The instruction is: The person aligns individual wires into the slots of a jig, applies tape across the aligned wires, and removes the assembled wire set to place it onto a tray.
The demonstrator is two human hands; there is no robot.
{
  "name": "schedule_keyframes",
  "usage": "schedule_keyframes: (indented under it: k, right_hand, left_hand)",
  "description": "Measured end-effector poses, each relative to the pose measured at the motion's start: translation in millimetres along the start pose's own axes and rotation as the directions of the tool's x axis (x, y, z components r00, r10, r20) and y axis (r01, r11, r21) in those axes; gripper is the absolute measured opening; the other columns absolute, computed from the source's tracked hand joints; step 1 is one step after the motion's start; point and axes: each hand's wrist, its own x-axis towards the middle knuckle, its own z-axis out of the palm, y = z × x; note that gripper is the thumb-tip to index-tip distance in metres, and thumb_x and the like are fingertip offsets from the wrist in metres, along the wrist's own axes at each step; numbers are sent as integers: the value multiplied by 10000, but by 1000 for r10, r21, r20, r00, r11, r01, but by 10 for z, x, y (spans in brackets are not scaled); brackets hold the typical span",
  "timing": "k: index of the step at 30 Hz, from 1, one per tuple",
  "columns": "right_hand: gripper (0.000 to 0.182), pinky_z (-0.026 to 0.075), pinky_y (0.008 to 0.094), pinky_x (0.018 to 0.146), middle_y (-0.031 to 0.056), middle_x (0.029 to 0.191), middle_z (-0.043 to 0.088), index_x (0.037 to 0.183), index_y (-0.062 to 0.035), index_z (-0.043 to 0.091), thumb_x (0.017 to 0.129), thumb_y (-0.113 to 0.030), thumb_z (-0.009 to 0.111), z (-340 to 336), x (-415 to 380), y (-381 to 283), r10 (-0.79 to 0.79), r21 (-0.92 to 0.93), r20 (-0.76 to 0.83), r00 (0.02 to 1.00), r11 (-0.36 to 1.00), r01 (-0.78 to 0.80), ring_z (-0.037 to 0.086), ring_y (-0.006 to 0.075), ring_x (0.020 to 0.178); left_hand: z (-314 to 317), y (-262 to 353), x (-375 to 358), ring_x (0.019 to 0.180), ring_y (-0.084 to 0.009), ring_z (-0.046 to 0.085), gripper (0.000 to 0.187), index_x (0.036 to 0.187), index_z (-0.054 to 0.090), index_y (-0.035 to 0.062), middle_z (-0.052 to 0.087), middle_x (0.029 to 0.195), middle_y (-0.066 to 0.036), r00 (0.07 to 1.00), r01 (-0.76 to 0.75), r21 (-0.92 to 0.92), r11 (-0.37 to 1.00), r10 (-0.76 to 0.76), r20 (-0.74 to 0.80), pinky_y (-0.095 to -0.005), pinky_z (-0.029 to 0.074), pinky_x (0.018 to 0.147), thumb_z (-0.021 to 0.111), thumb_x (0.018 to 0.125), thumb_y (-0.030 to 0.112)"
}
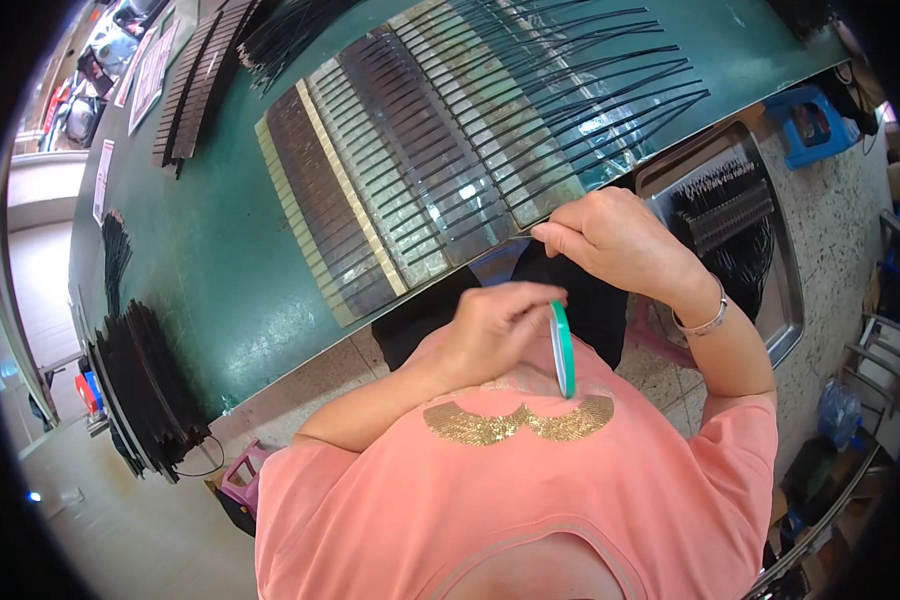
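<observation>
My left hand (pixel 492 332) is closed on a roll of green tape (pixel 566 352), seen nearly edge-on in front of my chest. At the near edge of the table my right hand (pixel 618 240) pinches with thumb and forefinger. A thin, light sliver shows at those fingertips, too small to name. Just beyond them lies a slotted board (pixel 410 165) of light and dark strips. Many thin black cables (pixel 610 100) run across its right part in parallel rows, their loose ends reaching right.
The green table (pixel 232 290) carries dark slotted strips (pixel 205 85) and black cable bundles (pixel 270 45) at the back left. More dark bundles (pixel 150 385) hang at its left end. A metal tray (pixel 792 290) of cables stands at right, near a blue stool (pixel 810 125).
</observation>
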Motion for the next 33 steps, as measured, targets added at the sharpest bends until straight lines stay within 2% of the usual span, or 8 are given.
schedule_keyframes:
  k: [3,7,10,15,18,22,27,33]
  right_hand:
    - [385,483,380,547,158,629,637,896,2,730,959,-338,561,-70,-77,37,144,302,71,987,940,-159,632,276,569]
    - [390,338,189,434,6,680,600,1292,-14,583,985,-255,576,187,-369,81,128,907,267,955,301,-294,481,23,540]
    - [265,405,186,470,44,824,660,1163,0,564,949,-150,604,469,-438,-93,180,961,276,944,-21,-277,635,95,624]
    - [231,521,241,580,96,806,690,981,40,647,981,-178,572,624,-437,-82,235,990,106,966,62,-123,658,127,631]
    - [214,525,240,583,94,788,687,975,45,665,972,-155,588,657,-465,-102,264,965,-12,964,256,-58,645,112,621]
    - [181,521,223,558,52,746,694,936,29,695,955,-131,612,682,-455,-148,266,907,-111,958,421,-12,642,78,608]
    - [146,485,238,519,78,705,689,928,27,699,930,-112,652,687,-449,-234,172,779,-270,947,618,110,656,97,584]
    - [490,513,269,577,108,774,721,1324,-13,570,837,16,624,663,-712,-286,-68,602,-396,916,734,315,697,189,620]
  left_hand:
    - [-45,9,42,821,-198,699,220,1057,691,-6,717,952,-124,992,-98,93,991,105,-74,-272,564,713,645,852,-73]
    - [-242,192,152,830,-254,670,323,1102,654,-16,614,1092,-128,924,-311,487,816,380,-46,-319,561,652,672,784,-67]
    - [-228,197,180,971,-321,671,409,1163,615,-49,598,1199,-179,906,-359,570,739,422,24,-358,584,748,643,755,-51]
    - [-379,288,164,932,-281,694,456,1302,550,-45,596,1205,-207,938,-343,449,825,330,108,-329,582,759,608,852,-79]
    - [-378,421,153,828,-178,683,490,1335,511,-24,618,1073,-145,997,-17,103,994,25,-75,-274,565,695,615,860,-85]
    - [-470,458,197,642,-43,500,333,1169,608,-14,537,848,-14,981,193,-77,978,-193,11,-195,421,557,703,850,-17]
    - [-508,471,226,648,-64,476,52,900,711,33,542,784,-3,998,44,-58,997,-46,-35,-228,397,569,723,850,33]
    - [-1040,495,540,657,-114,536,31,852,702,33,595,749,-30,956,-59,344,937,152,-250,-257,431,597,714,825,45]
